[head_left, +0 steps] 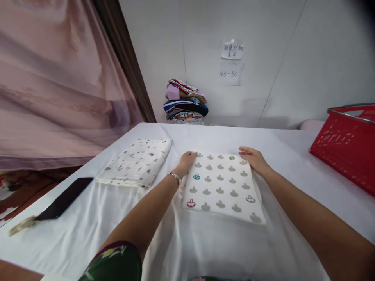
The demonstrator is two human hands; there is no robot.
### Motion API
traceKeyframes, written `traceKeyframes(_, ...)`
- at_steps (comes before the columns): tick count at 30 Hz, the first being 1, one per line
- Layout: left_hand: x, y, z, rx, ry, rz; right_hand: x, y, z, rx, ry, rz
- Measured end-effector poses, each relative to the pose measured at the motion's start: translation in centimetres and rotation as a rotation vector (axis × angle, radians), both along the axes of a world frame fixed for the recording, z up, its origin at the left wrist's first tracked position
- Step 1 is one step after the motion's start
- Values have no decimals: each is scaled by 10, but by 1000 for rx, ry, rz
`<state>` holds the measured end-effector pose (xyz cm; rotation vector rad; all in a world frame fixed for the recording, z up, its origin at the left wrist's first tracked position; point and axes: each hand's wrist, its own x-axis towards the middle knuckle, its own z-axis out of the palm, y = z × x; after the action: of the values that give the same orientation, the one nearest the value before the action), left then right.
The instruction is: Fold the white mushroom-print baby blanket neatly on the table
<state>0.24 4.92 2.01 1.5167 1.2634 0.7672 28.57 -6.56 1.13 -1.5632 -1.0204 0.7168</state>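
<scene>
A folded white cloth printed with grey mushroom shapes, a few of them coloured, lies flat on the white-covered table in front of me. My left hand is closed on its far left corner, thumb along the edge; a bracelet circles that wrist. At the far right corner, my right hand holds the edge between thumb and fingers, with the fingertips reaching past it. To the left rests a second folded white cloth with small scattered prints, touched by neither hand.
A dark phone-like slab with a pale strap lies at the table's left edge. A red basket stands at the right. Behind the table rises a stack of folded fabrics against the wall. A pink curtain hangs at the left.
</scene>
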Motion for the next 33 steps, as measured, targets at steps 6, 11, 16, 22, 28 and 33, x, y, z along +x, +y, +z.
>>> traceKeyframes(6,21,36,-3,124,208,57,8,27,-1,-41,-23,-101)
traceKeyframes(11,10,23,-11,283,302,-3,16,0,-11,-47,22,-176)
traceKeyframes(16,4,-26,-3,710,416,-223,14,-52,1,-100,37,-196)
traceKeyframes(22,30,-127,17,909,327,-767,-4,-70,15,-289,-48,-5)
traceKeyframes(28,43,-147,16,827,321,-748,-10,-57,7,-309,-89,-15)
traceKeyframes(33,45,-145,20,560,238,-595,-13,-61,-7,-299,-67,-26)
